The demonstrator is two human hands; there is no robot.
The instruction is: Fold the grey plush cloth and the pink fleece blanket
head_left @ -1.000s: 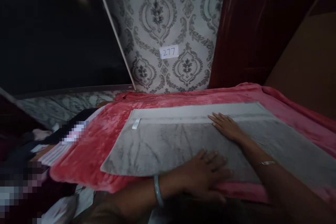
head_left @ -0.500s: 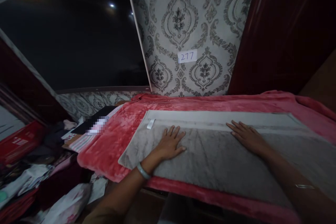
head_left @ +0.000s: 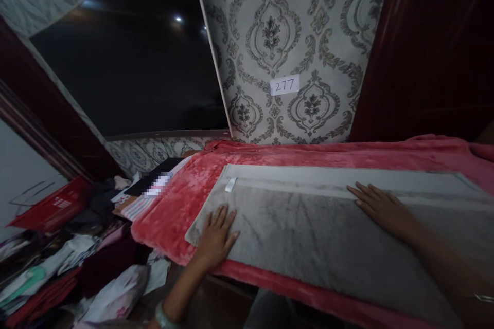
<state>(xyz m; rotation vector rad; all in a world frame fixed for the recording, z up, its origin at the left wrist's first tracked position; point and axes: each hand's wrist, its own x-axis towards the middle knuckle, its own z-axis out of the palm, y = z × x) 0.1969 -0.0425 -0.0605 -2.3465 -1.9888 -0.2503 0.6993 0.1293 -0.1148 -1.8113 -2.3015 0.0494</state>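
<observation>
A grey towel (head_left: 297,231) with a paler band along its far side lies spread over a red plush blanket (head_left: 165,211). Near the towel's far left corner is a small white label (head_left: 231,184). My left hand (head_left: 216,239) rests palm down by the towel's near left corner, fingers spread. On the right, my right hand (head_left: 382,208) lies flat across the edge between the grey part and the pale band. Neither hand grips anything. Faint creases run across the grey pile between the two hands.
Left of the blanket are a black flat item (head_left: 156,177) and striped cloth (head_left: 135,205). Clothes and a white plastic bag (head_left: 116,293) are heaped lower left, near a red basket (head_left: 54,208). Behind stand a dark television (head_left: 154,61) and a patterned wall with a "277" paper (head_left: 284,85).
My left hand has slid left and nearer across the towel, toward its near left corner. My right hand stays at the pale band. The view has turned slightly left.
</observation>
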